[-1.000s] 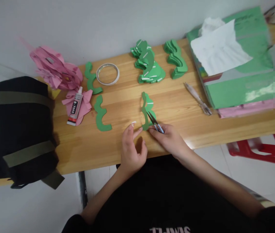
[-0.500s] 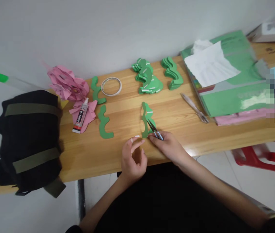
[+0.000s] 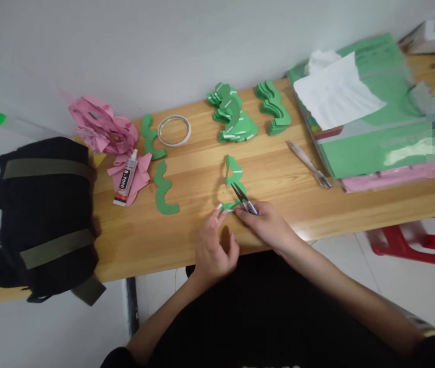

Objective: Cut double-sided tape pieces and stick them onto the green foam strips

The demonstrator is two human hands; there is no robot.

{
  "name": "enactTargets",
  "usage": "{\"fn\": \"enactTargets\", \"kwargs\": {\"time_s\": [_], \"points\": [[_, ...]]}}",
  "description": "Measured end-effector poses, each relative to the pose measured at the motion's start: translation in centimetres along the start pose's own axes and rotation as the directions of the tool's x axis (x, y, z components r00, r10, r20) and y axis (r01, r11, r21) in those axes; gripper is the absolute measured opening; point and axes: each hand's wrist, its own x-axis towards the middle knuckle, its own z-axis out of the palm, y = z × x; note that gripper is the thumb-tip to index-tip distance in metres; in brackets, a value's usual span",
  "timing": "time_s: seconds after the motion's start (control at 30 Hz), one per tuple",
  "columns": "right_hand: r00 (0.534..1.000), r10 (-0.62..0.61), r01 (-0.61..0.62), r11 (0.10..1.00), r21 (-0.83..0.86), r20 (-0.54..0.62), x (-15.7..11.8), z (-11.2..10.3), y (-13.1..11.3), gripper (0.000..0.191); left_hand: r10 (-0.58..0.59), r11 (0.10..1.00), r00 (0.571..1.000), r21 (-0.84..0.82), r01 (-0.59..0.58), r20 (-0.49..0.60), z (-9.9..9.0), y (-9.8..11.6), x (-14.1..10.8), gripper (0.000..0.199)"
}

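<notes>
1. Both hands are held low over the near part of the surface (image 3: 198, 174), with a green scalloped cutout (image 3: 236, 175) lying directly ahead of the fingertips, so that only its near end is reached.
2. The cutout's long axis is pointed roughly away from the hands; its far end is well beyond both, and its near end is set between the two sets of fingertips.
3. By the right hand (image 3: 265, 221), scissors (image 3: 249, 205) are grasped, and their blades are aimed forward and leftward over the cutout's lower part. The fingertips of this hand seem to be rested against the near end, so the right hand is judged the nearer.
4. At the fingertips of the left hand (image 3: 214, 248), a small white strip (image 3: 219, 206) is carried, just beside the near left corner of the cutout. The thumb is held apart from these fingers; whether the strip is pinched or merely stuck cannot be told, nor whether the cutout is touched.
5. Left of the left hand and slightly forward, a separate green piece (image 3: 161, 195) is laid flat; farther ahead of both hands, green stacks (image 3: 274, 110) are placed, with a tape roll (image 3: 188, 134) set forward and leftward.
</notes>
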Motion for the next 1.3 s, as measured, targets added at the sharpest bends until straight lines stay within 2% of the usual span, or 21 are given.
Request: {"fn": "enactTargets", "kwargs": {"time_s": [0.13, 0.4, 0.63, 0.77, 0.9, 1.03, 1.17, 1.2, 1.3], "points": [[1.000, 0.020, -0.019, 0.999, 0.048, -0.002, 0.1, 0.0, 0.0, 0.018, -0.033, 0.998, 0.999, 0.061, 0.033, 0.001, -0.1, 0.0, 0.0, 0.092], [0.999, -0.040, 0.040, 0.998, 0.041, -0.009, 0.0, 0.0, 0.2, 0.017, -0.078, 0.993, 0.991, -0.075, 0.086, 0.105, 0.4, -0.2, 0.7, 0.088], [0.995, -0.059, 0.057, 0.998, -0.023, -0.085, 0.0, 0.6, -0.1, 0.015, -0.116, 0.986, 0.989, -0.109, 0.127, 0.096, 0.3, -0.3, 0.9, 0.084], [0.993, -0.048, 0.050, 0.999, 0.015, -0.111, -0.5, 0.2, 0.1, 0.020, -0.114, 0.985, 0.990, -0.120, 0.124, 0.083, 0.3, -0.4, 1.0, 0.085], [0.975, 0.018, 0.012, 0.991, 0.133, -0.220, -1.2, -1.2, 0.1, 0.026, -0.087, 0.984, 0.994, -0.152, 0.096, 0.062, 0.0, -0.2, 1.2, 0.087], [0.949, 0.099, 0.004, 0.945, 0.327, -0.300, -1.3, -2.4, -0.7, 0.027, -0.021, 0.993, 1.000, -0.117, 0.021, 0.002, -1.5, 0.5, 2.6, 0.087], [0.961, 0.139, -0.035, 0.918, 0.395, -0.238, -1.0, -2.4, -1.5, 0.024, -0.004, 1.000, 0.999, -0.008, 0.005, 0.052, -2.8, 1.4, 4.6, 0.062], [0.966, 0.149, -0.052, 0.913, 0.404, -0.212, -0.8, -2.3, -1.6, 0.024, 0.019, 1.000, 0.998, -0.009, -0.019, 0.052, -2.8, 1.4, 4.8, 0.063], [0.975, 0.175, -0.095, 0.888, 0.449, -0.139, -0.5, -1.7, -1.4, 0.027, 0.124, 0.991, 0.990, -0.063, -0.120, 0.061, -1.9, 1.2, 4.1, 0.084]]}}
